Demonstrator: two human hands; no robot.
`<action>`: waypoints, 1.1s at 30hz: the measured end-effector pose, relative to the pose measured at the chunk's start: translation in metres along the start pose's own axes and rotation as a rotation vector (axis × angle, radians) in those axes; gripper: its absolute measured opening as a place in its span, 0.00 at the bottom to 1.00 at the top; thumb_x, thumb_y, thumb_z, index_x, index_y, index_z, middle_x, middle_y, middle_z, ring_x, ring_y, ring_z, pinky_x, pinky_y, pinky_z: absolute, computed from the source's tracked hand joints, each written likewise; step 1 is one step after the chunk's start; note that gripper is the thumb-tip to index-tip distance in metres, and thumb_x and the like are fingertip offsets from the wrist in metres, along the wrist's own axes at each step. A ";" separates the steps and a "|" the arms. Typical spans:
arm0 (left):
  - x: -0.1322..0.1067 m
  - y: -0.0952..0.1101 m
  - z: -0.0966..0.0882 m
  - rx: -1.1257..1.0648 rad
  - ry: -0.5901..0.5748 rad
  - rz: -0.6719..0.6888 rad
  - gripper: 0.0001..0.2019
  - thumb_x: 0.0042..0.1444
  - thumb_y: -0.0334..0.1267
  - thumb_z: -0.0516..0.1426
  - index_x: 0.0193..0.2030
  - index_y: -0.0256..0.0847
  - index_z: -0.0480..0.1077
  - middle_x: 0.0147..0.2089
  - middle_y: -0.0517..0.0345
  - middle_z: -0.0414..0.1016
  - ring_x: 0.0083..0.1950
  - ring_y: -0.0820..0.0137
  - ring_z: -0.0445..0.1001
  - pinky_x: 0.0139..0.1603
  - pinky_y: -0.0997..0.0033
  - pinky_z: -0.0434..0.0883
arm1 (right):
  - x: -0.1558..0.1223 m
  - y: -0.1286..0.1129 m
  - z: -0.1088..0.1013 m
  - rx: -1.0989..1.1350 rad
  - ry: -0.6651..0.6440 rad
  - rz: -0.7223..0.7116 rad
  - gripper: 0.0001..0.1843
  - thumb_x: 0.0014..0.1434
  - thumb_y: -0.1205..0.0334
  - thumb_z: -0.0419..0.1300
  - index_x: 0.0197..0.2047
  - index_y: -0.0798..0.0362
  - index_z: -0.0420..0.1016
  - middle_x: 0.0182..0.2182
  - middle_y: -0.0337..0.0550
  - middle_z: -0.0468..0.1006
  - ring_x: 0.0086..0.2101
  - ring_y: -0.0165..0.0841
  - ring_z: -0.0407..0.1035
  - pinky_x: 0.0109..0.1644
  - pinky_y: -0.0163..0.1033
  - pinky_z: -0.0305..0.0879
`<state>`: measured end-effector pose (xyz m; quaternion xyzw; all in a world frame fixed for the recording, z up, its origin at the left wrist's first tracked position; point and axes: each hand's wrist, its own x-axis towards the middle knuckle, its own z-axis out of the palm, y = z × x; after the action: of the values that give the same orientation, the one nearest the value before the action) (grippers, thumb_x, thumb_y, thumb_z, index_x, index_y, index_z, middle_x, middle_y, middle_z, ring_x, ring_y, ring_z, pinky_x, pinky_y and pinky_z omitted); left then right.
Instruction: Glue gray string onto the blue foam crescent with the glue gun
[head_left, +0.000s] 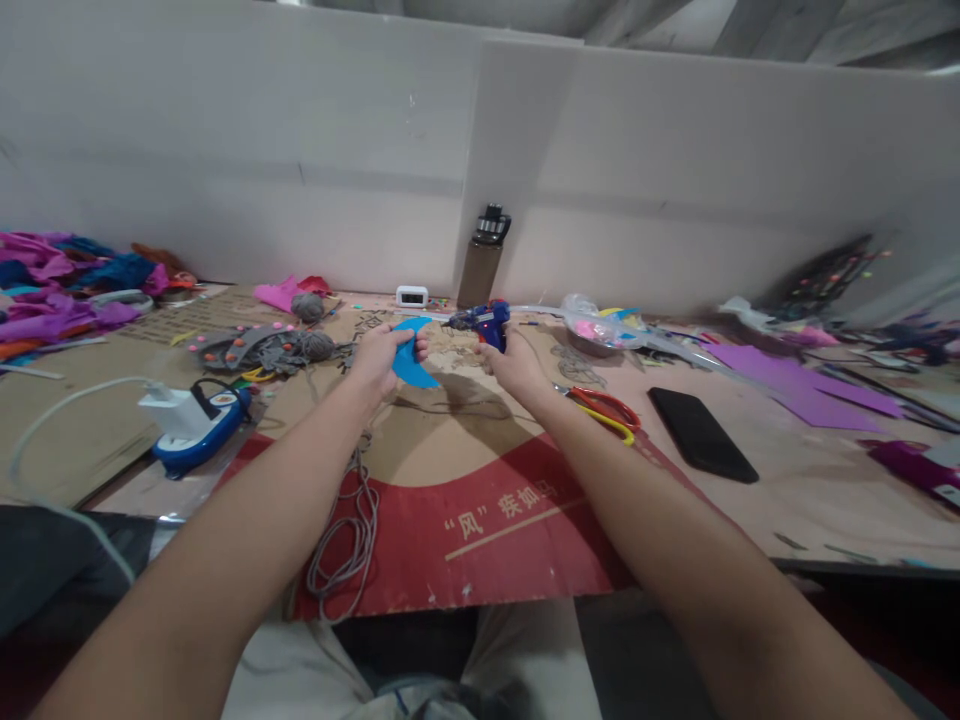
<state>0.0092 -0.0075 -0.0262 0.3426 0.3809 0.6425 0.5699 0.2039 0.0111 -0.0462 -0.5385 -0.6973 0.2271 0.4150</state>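
Observation:
Between thumb and fingers, my left hand (384,357) holds a curved piece of blue felt or paper (412,368) above the cardboard. My right hand (517,365) is wrapped round the handle of a blue glue gun (489,325). Its nozzle points left, close to the upper part of the blue piece; whether they touch I cannot tell. Under both hands lies a cardboard sheet (420,450) with a red printed front. Scissors (607,412) with red and yellow handles rest beside my right forearm. A loose coil of grey yarn (352,550) lies by my left forearm.
A dark bottle (481,262) and a small white clock (412,297) stand at the back. To the left are a blue power strip (202,440) and grey yarn pieces (255,350). A black phone (701,432), a plastic-wrapped bowl (600,328) and purple sheets (802,385) lie right.

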 end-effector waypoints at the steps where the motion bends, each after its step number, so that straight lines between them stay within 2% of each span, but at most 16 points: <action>1: -0.001 0.000 0.001 0.004 -0.006 -0.011 0.05 0.52 0.22 0.53 0.29 0.33 0.66 0.24 0.52 0.73 0.23 0.74 0.71 0.25 0.73 0.72 | 0.004 0.003 0.001 -0.033 -0.024 0.068 0.15 0.58 0.58 0.53 0.48 0.54 0.64 0.32 0.45 0.76 0.26 0.32 0.70 0.32 0.38 0.67; 3: -0.002 0.000 0.002 0.007 -0.021 -0.030 0.05 0.54 0.24 0.53 0.29 0.32 0.67 0.24 0.52 0.73 0.22 0.74 0.71 0.24 0.74 0.71 | 0.012 0.007 0.002 -0.131 -0.054 0.146 0.13 0.60 0.57 0.51 0.45 0.55 0.66 0.28 0.44 0.76 0.23 0.31 0.69 0.29 0.36 0.65; 5: -0.003 -0.001 0.003 0.003 -0.023 -0.040 0.05 0.55 0.25 0.53 0.29 0.32 0.67 0.24 0.54 0.72 0.21 0.76 0.69 0.23 0.76 0.70 | 0.017 0.009 0.002 -0.203 -0.066 0.156 0.12 0.61 0.57 0.51 0.42 0.56 0.68 0.26 0.45 0.75 0.25 0.32 0.70 0.31 0.36 0.65; 7: -0.002 -0.001 0.003 0.002 -0.017 -0.041 0.06 0.56 0.26 0.53 0.29 0.32 0.67 0.24 0.55 0.72 0.21 0.77 0.69 0.23 0.77 0.70 | 0.019 0.011 0.001 -0.252 -0.059 0.150 0.11 0.60 0.59 0.54 0.39 0.57 0.70 0.28 0.49 0.76 0.29 0.35 0.72 0.35 0.38 0.65; 9: -0.001 -0.001 0.002 0.004 -0.016 -0.039 0.06 0.56 0.26 0.53 0.28 0.33 0.67 0.24 0.55 0.72 0.21 0.77 0.69 0.23 0.77 0.70 | 0.018 0.011 -0.001 -0.291 -0.034 0.139 0.10 0.57 0.61 0.57 0.38 0.58 0.71 0.34 0.55 0.76 0.37 0.39 0.72 0.42 0.41 0.65; 11: 0.001 0.000 0.001 0.005 -0.021 -0.039 0.05 0.55 0.26 0.54 0.28 0.34 0.67 0.24 0.54 0.72 0.22 0.76 0.70 0.24 0.76 0.71 | 0.015 0.011 -0.004 -0.358 0.010 0.069 0.10 0.55 0.63 0.58 0.40 0.59 0.72 0.41 0.58 0.75 0.43 0.42 0.70 0.47 0.44 0.63; 13: 0.001 0.002 0.000 0.005 -0.023 -0.032 0.04 0.54 0.26 0.55 0.29 0.33 0.68 0.26 0.53 0.73 0.23 0.75 0.71 0.26 0.74 0.72 | 0.008 0.008 -0.008 -0.397 -0.001 -0.076 0.10 0.56 0.64 0.57 0.40 0.58 0.74 0.42 0.56 0.75 0.44 0.40 0.69 0.48 0.43 0.62; 15: 0.001 0.004 0.000 0.010 -0.022 -0.016 0.02 0.54 0.26 0.56 0.31 0.32 0.69 0.27 0.52 0.74 0.24 0.74 0.71 0.27 0.72 0.72 | 0.001 0.004 -0.010 -0.364 -0.135 -0.232 0.08 0.55 0.65 0.57 0.37 0.55 0.76 0.36 0.49 0.77 0.38 0.36 0.70 0.42 0.39 0.62; 18: 0.000 0.006 0.001 0.018 -0.028 0.010 0.02 0.53 0.25 0.56 0.32 0.32 0.69 0.27 0.53 0.74 0.24 0.74 0.72 0.28 0.72 0.73 | -0.010 -0.002 -0.006 -0.258 -0.384 -0.346 0.06 0.53 0.66 0.58 0.31 0.52 0.77 0.28 0.40 0.78 0.29 0.31 0.69 0.33 0.35 0.60; 20: -0.002 0.005 0.003 0.027 -0.037 0.024 0.03 0.52 0.24 0.55 0.32 0.32 0.69 0.26 0.55 0.73 0.24 0.75 0.71 0.28 0.73 0.72 | -0.016 -0.006 0.000 -0.232 -0.479 -0.392 0.06 0.52 0.67 0.59 0.31 0.51 0.78 0.28 0.39 0.79 0.29 0.31 0.69 0.33 0.34 0.60; 22: -0.004 0.004 0.005 0.045 -0.045 0.032 0.03 0.52 0.23 0.55 0.31 0.33 0.68 0.26 0.55 0.73 0.23 0.76 0.70 0.27 0.74 0.72 | -0.021 -0.011 0.007 -0.251 -0.512 -0.420 0.08 0.50 0.70 0.59 0.31 0.52 0.78 0.30 0.41 0.79 0.30 0.31 0.69 0.35 0.34 0.60; 25: -0.007 0.002 0.008 0.076 -0.050 0.029 0.04 0.52 0.23 0.56 0.30 0.33 0.68 0.25 0.55 0.72 0.22 0.77 0.69 0.26 0.75 0.71 | -0.026 -0.016 0.013 -0.353 -0.486 -0.414 0.08 0.50 0.73 0.57 0.28 0.54 0.76 0.29 0.45 0.78 0.29 0.32 0.67 0.33 0.35 0.59; 28: -0.009 -0.001 0.009 0.107 -0.058 0.025 0.04 0.52 0.23 0.56 0.31 0.34 0.68 0.25 0.56 0.72 0.22 0.76 0.69 0.25 0.74 0.71 | -0.027 -0.021 0.011 -0.376 -0.372 -0.375 0.07 0.52 0.72 0.54 0.26 0.54 0.70 0.26 0.46 0.76 0.26 0.32 0.65 0.31 0.36 0.57; 31: -0.010 -0.002 0.010 0.117 -0.064 0.020 0.04 0.52 0.23 0.56 0.32 0.34 0.68 0.25 0.55 0.72 0.23 0.75 0.70 0.26 0.73 0.72 | -0.022 -0.021 0.005 -0.205 -0.207 -0.250 0.06 0.55 0.70 0.51 0.28 0.52 0.63 0.24 0.42 0.73 0.25 0.30 0.65 0.29 0.35 0.57; 33: -0.010 -0.002 0.011 0.118 -0.072 0.023 0.04 0.51 0.23 0.56 0.32 0.34 0.68 0.26 0.54 0.73 0.23 0.75 0.71 0.28 0.71 0.73 | -0.017 -0.020 0.002 0.007 -0.165 -0.149 0.06 0.56 0.70 0.50 0.29 0.51 0.58 0.21 0.37 0.70 0.22 0.29 0.66 0.27 0.33 0.59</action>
<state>0.0209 -0.0166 -0.0231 0.4028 0.3934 0.6128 0.5545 0.1925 -0.0109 -0.0381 -0.4632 -0.7663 0.2417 0.3739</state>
